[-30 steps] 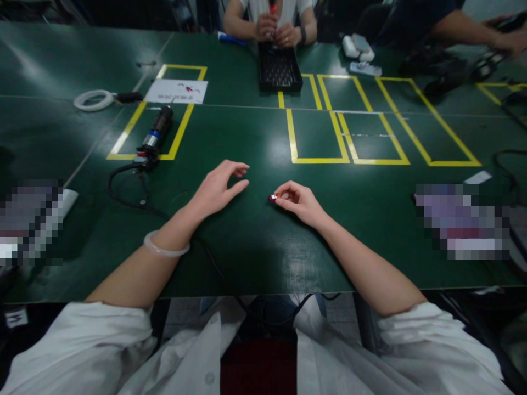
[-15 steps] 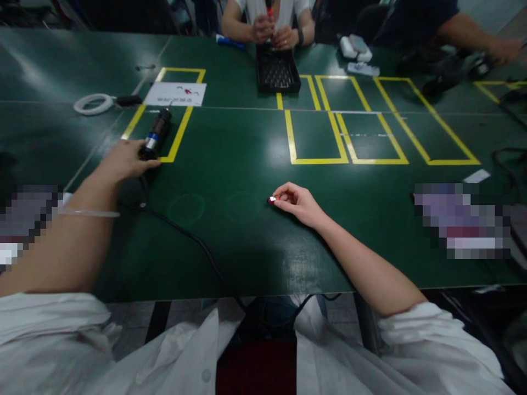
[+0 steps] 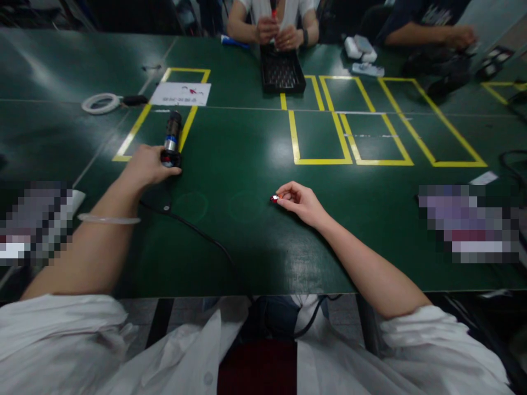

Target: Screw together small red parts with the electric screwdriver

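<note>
My left hand [image 3: 154,164] is closed round the rear end of a black electric screwdriver [image 3: 172,131] with a blue and silver band. The screwdriver points away from me at the right side of a yellow-taped outline, and its black cord [image 3: 197,229] runs back over the table edge. In front of me, my right hand [image 3: 302,203] rests near the middle of the green table [image 3: 247,247]. Its thumb and fingertips pinch a small red and white part [image 3: 275,199], with a bit of orange at the fingers; its exact kind is too small to tell.
Across the table, a person's hands [image 3: 280,34] work above a black tray [image 3: 284,85]. A white printed card [image 3: 181,93] and a white coil [image 3: 100,103] lie at the far left. Yellow tape outlines [image 3: 323,162] mark the table. Blurred-out items lie at both sides.
My left hand has moved to the right with the screwdriver, which now points more directly away from me. The right hand keeps its pinch in place. The view has shifted slightly.
</note>
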Demonstrator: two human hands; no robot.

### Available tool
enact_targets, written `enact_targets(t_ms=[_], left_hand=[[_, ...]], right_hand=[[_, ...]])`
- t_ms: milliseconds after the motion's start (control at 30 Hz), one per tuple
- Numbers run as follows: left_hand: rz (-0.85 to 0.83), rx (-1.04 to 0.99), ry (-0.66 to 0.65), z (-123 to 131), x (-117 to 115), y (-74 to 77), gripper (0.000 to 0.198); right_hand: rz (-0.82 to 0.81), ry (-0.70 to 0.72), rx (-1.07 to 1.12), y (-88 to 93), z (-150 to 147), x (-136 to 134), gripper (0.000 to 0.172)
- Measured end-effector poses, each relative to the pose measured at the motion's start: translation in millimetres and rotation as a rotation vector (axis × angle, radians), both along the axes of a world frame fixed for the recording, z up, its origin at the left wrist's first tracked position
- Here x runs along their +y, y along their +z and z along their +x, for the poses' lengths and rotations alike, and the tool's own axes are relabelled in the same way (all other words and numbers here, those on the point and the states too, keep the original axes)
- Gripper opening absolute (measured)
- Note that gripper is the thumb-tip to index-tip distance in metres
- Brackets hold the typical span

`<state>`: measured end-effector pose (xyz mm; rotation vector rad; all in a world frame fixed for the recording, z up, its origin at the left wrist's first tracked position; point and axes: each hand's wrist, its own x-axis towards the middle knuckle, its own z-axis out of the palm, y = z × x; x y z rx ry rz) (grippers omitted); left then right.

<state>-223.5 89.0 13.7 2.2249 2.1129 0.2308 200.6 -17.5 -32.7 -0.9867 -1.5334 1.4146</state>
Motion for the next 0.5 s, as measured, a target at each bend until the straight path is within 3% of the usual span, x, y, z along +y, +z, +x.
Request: enact_targets(t_ms=[100, 400, 500], left_hand=[[-0.025, 0.062, 0.005, 35, -18, 2.0, 0.065], [0.061, -0.122, -0.252, 137, -67, -12.9, 0.07], [0.035, -0.126, -0.307, 170, -85, -10.9, 0.069]], right_hand=[[-0.001, -0.004, 0.005, 0.1, 0, 0, 0.034], [0.02, -0.039, -0.022, -1.3, 0, 0, 0.036], [0.032, -0.06, -0.029, -1.2, -1, 0, 0.037]])
